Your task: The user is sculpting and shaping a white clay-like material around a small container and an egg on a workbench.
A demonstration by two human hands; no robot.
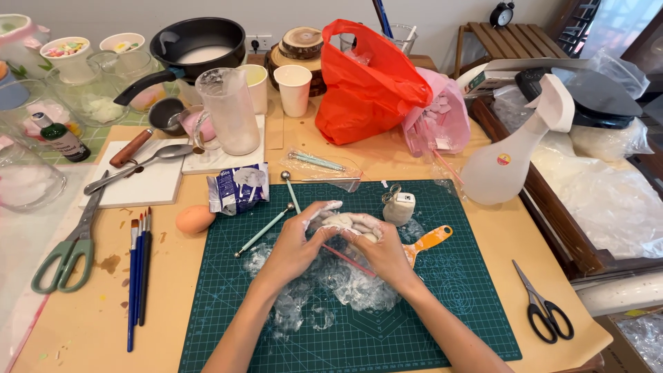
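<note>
Left hand [295, 242] and right hand [383, 252] both squeezing a white clay lump [349, 222]. Over crinkly plastic wrap [345, 283] on the green mat [449, 304].

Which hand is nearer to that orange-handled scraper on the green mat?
Right hand: the orange-handled scraper lies just beside it on the green cutting mat. The left hand is across the white clay lump.

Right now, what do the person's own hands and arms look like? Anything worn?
Both forearms are bare, with no sleeves in view. No gloves, watch or bracelet show, and I can make out no rings. The left hand and right hand are dusted with white smears, heaviest on the fingers.
</note>
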